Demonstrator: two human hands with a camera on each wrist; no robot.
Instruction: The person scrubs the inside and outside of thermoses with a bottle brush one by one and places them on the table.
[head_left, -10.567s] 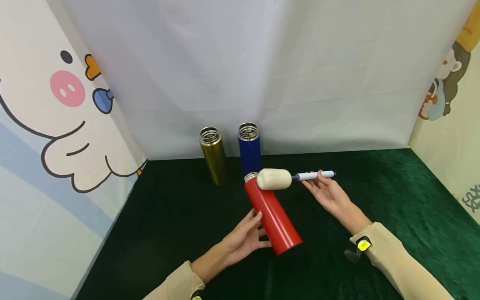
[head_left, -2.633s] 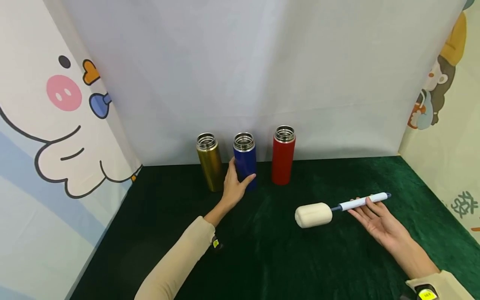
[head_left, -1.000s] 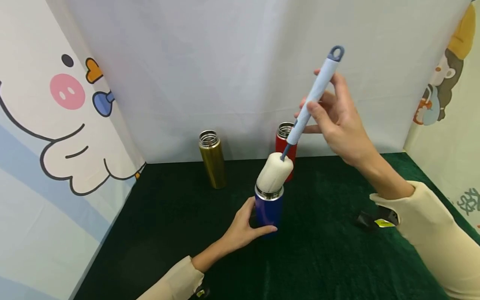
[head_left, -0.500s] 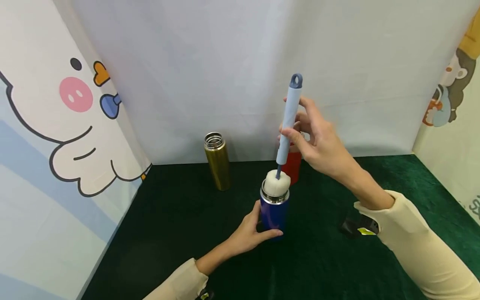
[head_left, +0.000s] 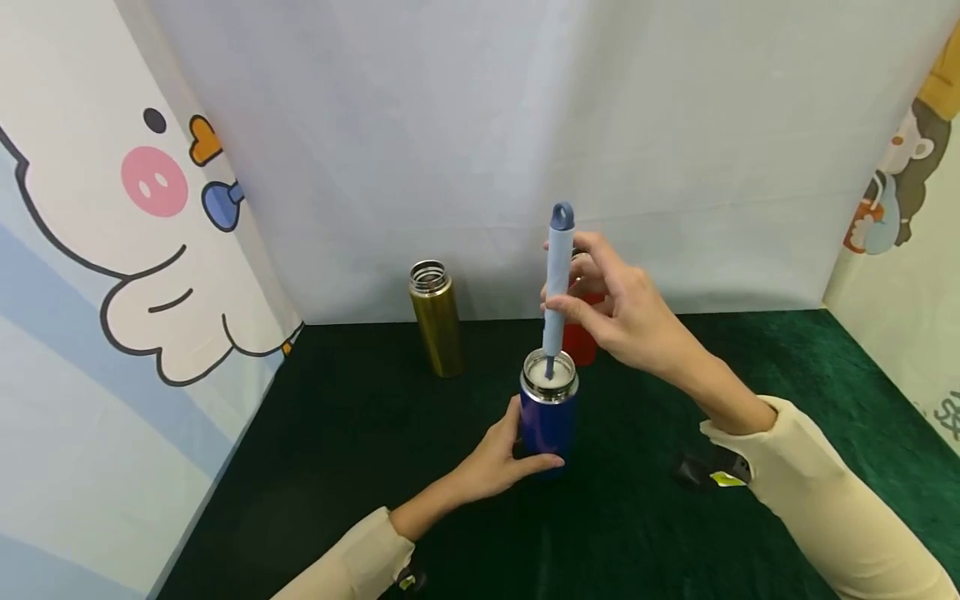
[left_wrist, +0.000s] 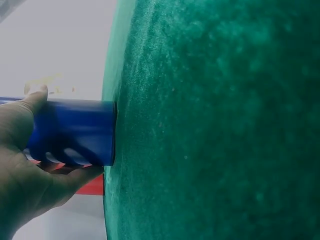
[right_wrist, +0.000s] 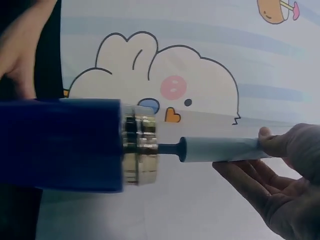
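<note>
My left hand (head_left: 491, 458) grips a blue bottle (head_left: 548, 429) low on its side; the bottle stands upright on the dark green cloth, its steel mouth uncapped. Above it my right hand (head_left: 622, 308) pinches the pale blue handle of a bottle brush (head_left: 558, 271) between thumb and fingers. The brush's white sponge head sits down inside the mouth, with only its top showing. From the side, in the right wrist view, the dark shaft of the brush (right_wrist: 170, 149) enters the neck of the blue bottle (right_wrist: 75, 145). In the left wrist view, the bottle's base (left_wrist: 95, 132) meets the cloth.
Behind to the left stands an open gold bottle (head_left: 437, 329). A red bottle (head_left: 581, 342) is behind the right hand, partly covered by it. A white curtain (head_left: 360, 167) rises at the back of the green cloth (head_left: 750, 375).
Over the last second the right hand has lowered and straightened the brush, pushing its sponge into the blue bottle. Earlier, the red bottle was set down at the back and the blue one brought forward.
</note>
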